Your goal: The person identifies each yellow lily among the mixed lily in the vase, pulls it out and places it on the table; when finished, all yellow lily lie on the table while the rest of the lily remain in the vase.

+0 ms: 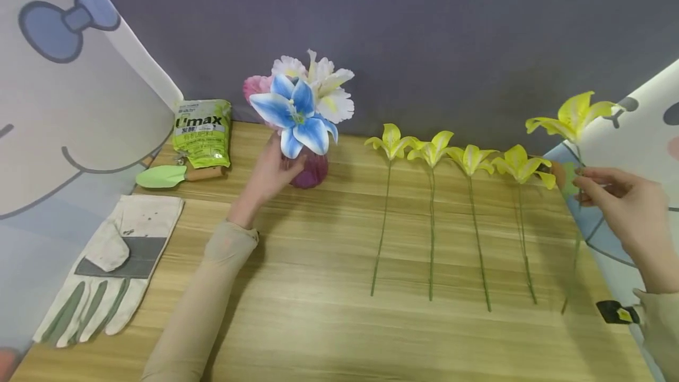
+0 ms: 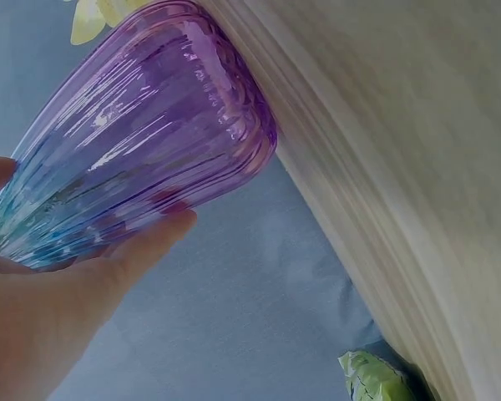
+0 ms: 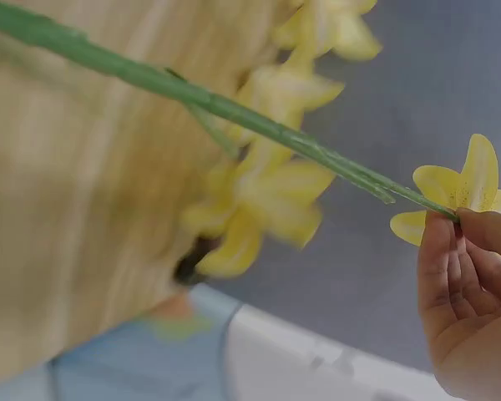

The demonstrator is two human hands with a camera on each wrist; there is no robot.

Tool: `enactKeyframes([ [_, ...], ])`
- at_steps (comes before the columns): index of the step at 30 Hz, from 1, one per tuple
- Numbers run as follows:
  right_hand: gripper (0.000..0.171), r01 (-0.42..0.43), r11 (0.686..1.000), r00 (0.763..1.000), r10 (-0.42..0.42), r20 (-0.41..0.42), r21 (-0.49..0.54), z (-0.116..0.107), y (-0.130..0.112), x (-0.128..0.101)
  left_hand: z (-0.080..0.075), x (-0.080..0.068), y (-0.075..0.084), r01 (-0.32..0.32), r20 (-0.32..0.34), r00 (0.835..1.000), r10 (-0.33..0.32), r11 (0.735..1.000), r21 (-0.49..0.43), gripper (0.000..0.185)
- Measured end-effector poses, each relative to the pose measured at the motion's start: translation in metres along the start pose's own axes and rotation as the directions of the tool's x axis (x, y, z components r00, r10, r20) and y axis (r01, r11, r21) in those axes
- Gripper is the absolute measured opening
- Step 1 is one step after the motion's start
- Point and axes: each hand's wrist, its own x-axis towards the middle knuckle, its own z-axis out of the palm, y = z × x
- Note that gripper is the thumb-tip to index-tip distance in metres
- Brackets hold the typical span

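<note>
Head view looks down over the table (image 1: 339, 323); wrist views sit close, perhaps sharing its far edge.

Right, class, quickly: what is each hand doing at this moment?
Left hand: grips the purple vase on the table.
Right hand: pinches the stem of a yellow lily, lifted off the table.

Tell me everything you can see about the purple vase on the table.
The purple vase is ribbed, see-through glass by its look, purple shading to blue toward one end. It stands upright near the back of the wooden table, holding blue, white and pink flowers. The left hand grips its side, fingers and thumb wrapped around it.
</note>
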Motion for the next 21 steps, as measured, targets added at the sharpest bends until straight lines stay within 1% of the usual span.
enactKeyframes([
  [3,0.042,-0.026,1.000,0.999,0.026,0.019,0.009,-0.014,0.029,-0.008,0.002,0.000,0.001,-0.007,-0.009,1.000,0.007,1.000,-0.004,0.067],
  [4,0.038,-0.027,1.000,0.999,0.027,0.032,0.000,-0.017,0.037,-0.010,0.002,-0.001,0.001,-0.009,-0.012,1.000,0.009,1.000,-0.004,0.067],
  [6,0.023,-0.013,0.999,0.997,0.017,0.073,-0.047,-0.021,0.052,-0.013,0.002,-0.002,0.000,-0.005,-0.020,1.000,0.005,1.000,-0.002,0.067],
  [7,0.017,-0.013,0.995,0.995,0.022,0.092,-0.099,-0.022,0.058,-0.015,0.001,-0.002,0.000,-0.002,-0.020,1.000,0.002,1.000,-0.003,0.067],
  [8,0.017,-0.011,0.988,0.993,0.028,0.111,-0.155,-0.021,0.064,-0.016,0.001,-0.002,0.000,-0.002,-0.022,1.000,0.002,1.000,-0.003,0.067],
  [10,0.033,0.019,0.962,0.990,0.021,0.141,-0.272,-0.018,0.073,-0.018,0.000,-0.001,0.000,-0.001,-0.023,1.000,0.001,1.000,-0.007,0.067],
  [13,0.035,0.008,0.926,0.984,0.059,0.165,-0.378,-0.013,0.084,-0.018,0.000,-0.002,0.000,0.008,-0.023,1.000,-0.008,1.000,-0.014,0.069],
  [15,0.035,-0.001,0.920,0.982,0.076,0.174,-0.393,-0.010,0.091,-0.017,0.000,-0.002,-0.001,0.017,-0.021,1.000,-0.017,1.000,-0.012,0.071],
  [18,0.037,-0.030,0.919,0.976,0.112,0.188,-0.392,-0.010,0.099,-0.016,0.002,-0.003,-0.001,0.029,-0.019,0.999,-0.029,0.999,-0.015,0.073],
  [21,0.037,-0.057,0.922,0.979,0.127,0.158,-0.383,-0.012,0.103,-0.014,0.003,-0.002,-0.001,0.021,-0.025,0.999,-0.022,0.999,-0.025,0.073],
])
